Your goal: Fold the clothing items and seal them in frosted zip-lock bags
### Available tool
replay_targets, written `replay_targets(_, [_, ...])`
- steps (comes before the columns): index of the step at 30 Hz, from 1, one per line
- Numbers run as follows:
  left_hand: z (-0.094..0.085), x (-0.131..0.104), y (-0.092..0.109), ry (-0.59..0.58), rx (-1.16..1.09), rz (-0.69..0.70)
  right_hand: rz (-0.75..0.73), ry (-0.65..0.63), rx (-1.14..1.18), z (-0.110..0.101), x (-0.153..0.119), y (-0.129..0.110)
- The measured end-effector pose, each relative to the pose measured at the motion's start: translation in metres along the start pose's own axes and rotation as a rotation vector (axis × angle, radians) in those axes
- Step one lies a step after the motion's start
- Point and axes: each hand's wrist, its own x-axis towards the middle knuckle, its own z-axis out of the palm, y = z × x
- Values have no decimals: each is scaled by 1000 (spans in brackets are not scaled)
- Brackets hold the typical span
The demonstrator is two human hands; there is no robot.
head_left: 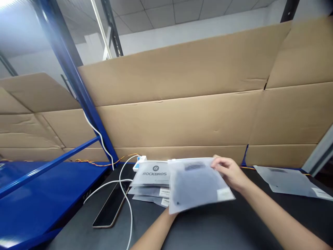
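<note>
Head view: right hand [230,172] pinches the far right edge of a frosted pouch [197,184], long axis across the counter [208,225]; left hand's grip is hidden beneath it, beside the stack [153,180].

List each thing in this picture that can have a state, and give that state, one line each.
Frosted bag: held up off the table, tilted, sealed.
Right hand: grip shut on the bag's top edge.
Left hand: hidden under the bag.
Stack of bags: lying flat.
Phone: screen dark, cable plugged in.
Lone bag: lying flat.
</note>
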Motion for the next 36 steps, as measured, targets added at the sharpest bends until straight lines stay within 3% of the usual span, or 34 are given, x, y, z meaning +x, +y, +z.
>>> replay_targets(3, [4,-1,3,-128,108,64,42,-37,39,67,50,12])
replay_targets(6, [6,0,8,-174,189,122,111,-78,19,118,91,41])
replay_targets(8, [5,-1,10,-183,235,148,141,-96,-23,138,110,60])
replay_targets(11, [3,-2,11,-196,294,177,149,-121,-114,144,122,77])
replay_targets(14, [2,-3,11,-204,345,192,110,-124,-192,126,117,83])
replay_targets(17, [2,-4,13,-203,393,207,46,-76,-266,86,94,83])
replay_targets(23, [5,-10,18,-127,586,336,-21,-36,-559,-24,-8,78])
replay_targets(27, [9,-2,16,-161,755,424,-76,-49,-836,-75,-61,71])
replay_targets(31, [10,11,14,-235,793,450,-112,-73,-1111,-96,-74,73])
replay_targets(36, [7,17,10,-252,791,425,-61,-77,-1119,-99,-70,77])
